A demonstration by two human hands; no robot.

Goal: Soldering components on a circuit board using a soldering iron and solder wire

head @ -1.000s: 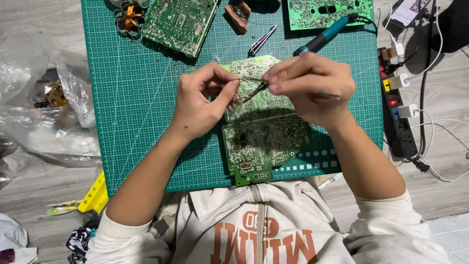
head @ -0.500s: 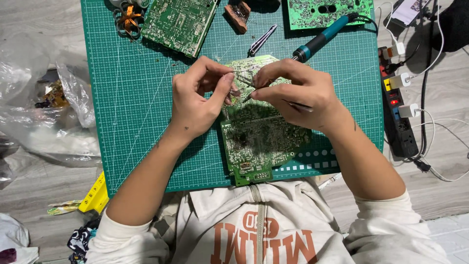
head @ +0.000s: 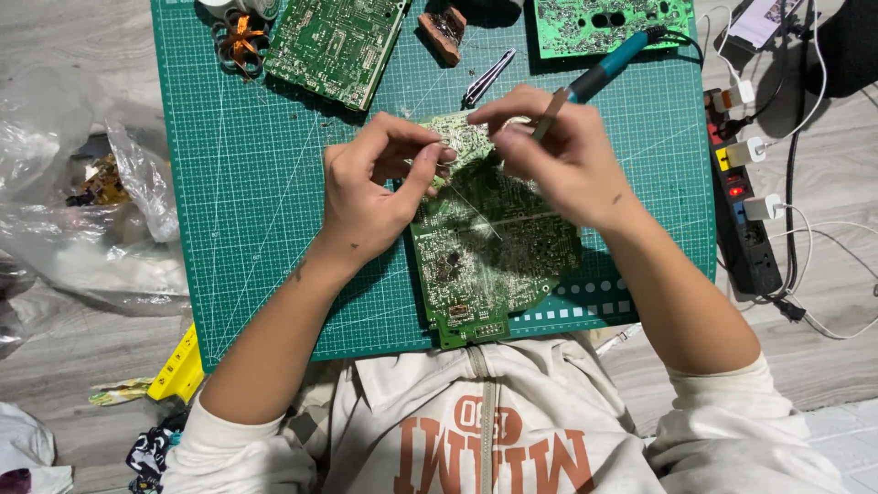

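A green circuit board (head: 494, 261) lies tilted on the cutting mat (head: 256, 183) in front of my chest, solder side up. My left hand (head: 375, 187) pinches the board's far left edge between thumb and fingers. My right hand (head: 562, 165) hovers over the board's far right part, fingers closed on a thin grey metal tool (head: 547, 117) that points away from me. A fine wire (head: 476, 212) runs across the board under my hands. A teal-handled soldering iron (head: 608, 66) lies on the mat just beyond my right hand.
Two more green boards (head: 334, 41) (head: 613, 18) lie at the mat's far edge, with a copper coil (head: 240, 37), a brown part (head: 444, 32) and metal tweezers (head: 487, 78). A power strip (head: 741, 210) with cables sits right. Plastic bags (head: 82, 201) lie left.
My right hand has lifted off the board and shifted toward the far side, turning the thin tool to point away. My left hand stays at the board's edge.
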